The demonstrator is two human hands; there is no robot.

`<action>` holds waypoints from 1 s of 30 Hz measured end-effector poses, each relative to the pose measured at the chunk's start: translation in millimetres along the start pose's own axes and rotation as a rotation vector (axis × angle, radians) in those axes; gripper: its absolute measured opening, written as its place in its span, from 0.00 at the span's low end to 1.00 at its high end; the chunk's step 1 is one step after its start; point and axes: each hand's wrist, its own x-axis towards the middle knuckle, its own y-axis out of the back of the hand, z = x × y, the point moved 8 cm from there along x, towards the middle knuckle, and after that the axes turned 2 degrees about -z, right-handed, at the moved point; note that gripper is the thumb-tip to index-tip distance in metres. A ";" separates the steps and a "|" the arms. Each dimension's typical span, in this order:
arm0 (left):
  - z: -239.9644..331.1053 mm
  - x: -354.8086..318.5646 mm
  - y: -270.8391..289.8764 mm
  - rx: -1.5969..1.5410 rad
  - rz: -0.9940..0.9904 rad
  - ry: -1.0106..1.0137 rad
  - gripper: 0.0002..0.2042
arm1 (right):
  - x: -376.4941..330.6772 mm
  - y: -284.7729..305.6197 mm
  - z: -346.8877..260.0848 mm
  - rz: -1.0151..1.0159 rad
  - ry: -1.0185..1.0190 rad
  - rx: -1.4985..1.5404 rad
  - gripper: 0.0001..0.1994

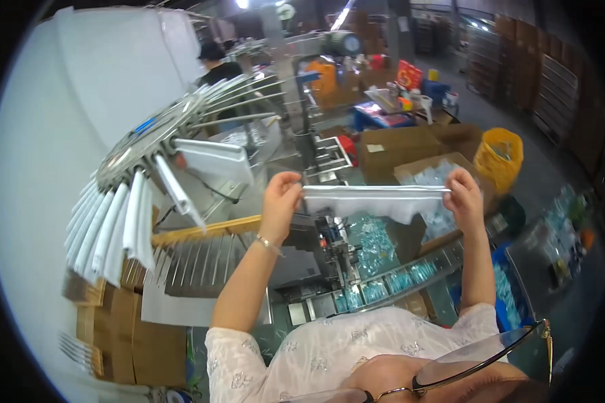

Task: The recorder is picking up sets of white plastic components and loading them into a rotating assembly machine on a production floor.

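A thin white plastic sheet (pixel 373 201) is stretched level between my hands, its lower edge hanging loose and wavy. My left hand (pixel 282 201) pinches its left end with closed fingers. At the other end, my right hand (pixel 465 198) is closed on the right corner. To the left of my hands stands a metal wheel (pixel 117 161) with long rods around it. Similar white sheets (pixel 138 218) hang folded over several of its rods, and one broad sheet (pixel 215 160) hangs close to my left hand.
A yellow bar (pixel 208 230) with metal prongs lies below the wheel. Under the sheet, a curved conveyor (pixel 403 281) carries teal pieces. Cardboard boxes (pixel 400 144), a yellow bin (pixel 499 158) and a blue crate (pixel 507 295) stand right. A person (pixel 220 70) is behind the wheel.
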 end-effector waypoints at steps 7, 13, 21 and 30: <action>48.7 34.5 11.0 0.601 0.293 -0.458 0.05 | 34.6 -31.2 1.8 -0.072 0.023 0.215 0.09; 98.1 43.5 -10.5 0.910 0.482 -0.797 0.14 | 78.0 -39.6 -7.9 -0.051 0.168 0.349 0.12; 104.2 34.5 0.3 1.099 0.636 -0.679 0.24 | 106.1 -88.2 -10.3 -0.074 0.184 0.371 0.13; 84.5 -106.7 -70.1 1.068 -0.023 -0.955 0.21 | 138.4 -204.2 22.6 -0.159 0.193 0.066 0.10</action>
